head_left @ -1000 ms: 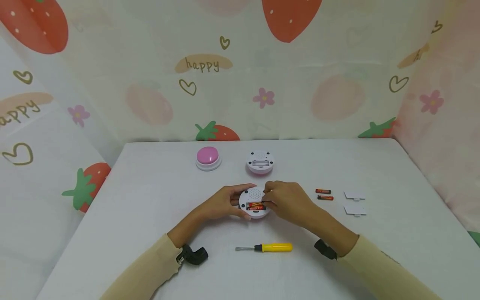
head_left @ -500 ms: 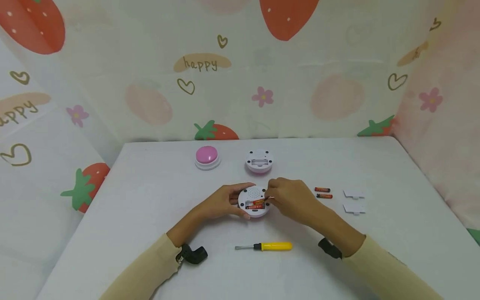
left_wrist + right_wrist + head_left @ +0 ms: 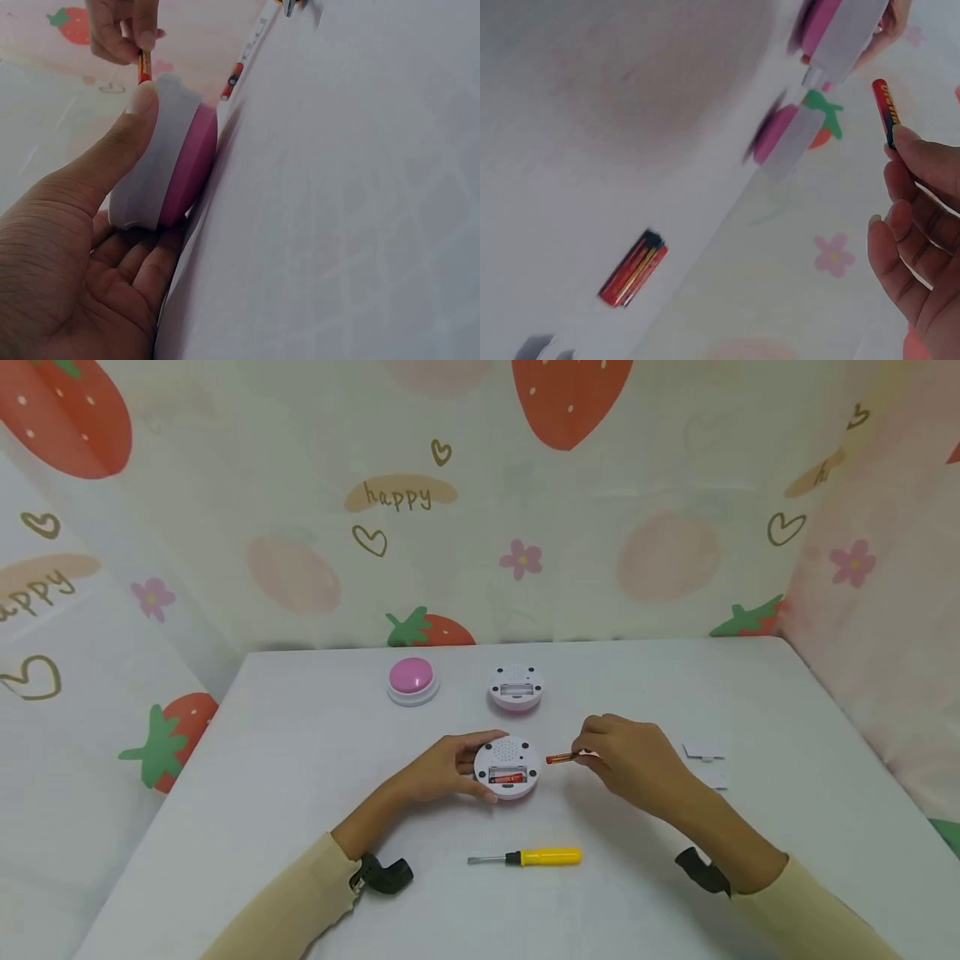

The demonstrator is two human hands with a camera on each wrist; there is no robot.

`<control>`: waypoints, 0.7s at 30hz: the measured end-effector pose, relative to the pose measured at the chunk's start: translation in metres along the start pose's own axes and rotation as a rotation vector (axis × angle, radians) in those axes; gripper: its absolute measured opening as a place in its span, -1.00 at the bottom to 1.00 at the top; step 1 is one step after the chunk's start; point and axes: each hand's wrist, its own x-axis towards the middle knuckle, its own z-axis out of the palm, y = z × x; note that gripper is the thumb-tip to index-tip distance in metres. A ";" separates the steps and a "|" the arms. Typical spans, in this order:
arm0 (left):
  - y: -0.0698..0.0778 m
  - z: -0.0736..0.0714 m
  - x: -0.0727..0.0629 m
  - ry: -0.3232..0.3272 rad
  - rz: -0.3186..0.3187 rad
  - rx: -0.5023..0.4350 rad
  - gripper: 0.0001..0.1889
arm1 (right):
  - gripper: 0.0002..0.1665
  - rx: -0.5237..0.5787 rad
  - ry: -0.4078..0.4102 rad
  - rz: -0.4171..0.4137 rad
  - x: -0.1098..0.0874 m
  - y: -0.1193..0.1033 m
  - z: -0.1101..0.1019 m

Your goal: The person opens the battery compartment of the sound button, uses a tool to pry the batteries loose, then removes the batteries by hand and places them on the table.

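Note:
My left hand (image 3: 438, 770) grips a round white-and-pink buzzer button (image 3: 508, 750) by its rim, thumb in front. It lies underside up, its battery compartment uncovered. One red battery (image 3: 507, 778) sits in the compartment's near slot; the far slot holds none. To the right, my right hand (image 3: 636, 762) pinches another red battery (image 3: 558, 759) by its end, apart from the buzzer. The right wrist view shows this battery (image 3: 886, 111) between thumb and fingers. In the left wrist view the buzzer's pink dome (image 3: 193, 165) faces the table.
Behind stand a pink buzzer (image 3: 411, 677), dome up, and an overturned one (image 3: 517, 693) with a bare compartment. Two loose batteries (image 3: 634, 270) lie on the table, hidden in the head view by the right hand. White covers (image 3: 705, 751) lie right; a yellow screwdriver (image 3: 550, 857) lies in front.
My right hand has lifted one battery out of the buzzer's compartment and carried it to the right. The left hand keeps its hold on the buzzer.

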 end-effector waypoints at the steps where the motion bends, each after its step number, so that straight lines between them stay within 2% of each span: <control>1: -0.001 0.000 0.000 -0.003 0.005 -0.003 -0.03 | -0.81 -0.001 0.002 0.007 -0.002 0.002 -0.001; 10: -0.001 0.000 -0.003 0.003 0.005 0.000 -0.05 | -0.77 0.004 0.082 0.022 -0.025 0.025 -0.007; 16: -0.005 0.001 -0.004 -0.009 0.014 0.000 -0.06 | -0.75 -0.005 0.083 0.039 -0.038 0.036 -0.008; 21: -0.003 0.000 -0.001 -0.009 0.019 0.014 -0.06 | -0.74 -0.029 0.107 0.045 -0.047 0.046 -0.009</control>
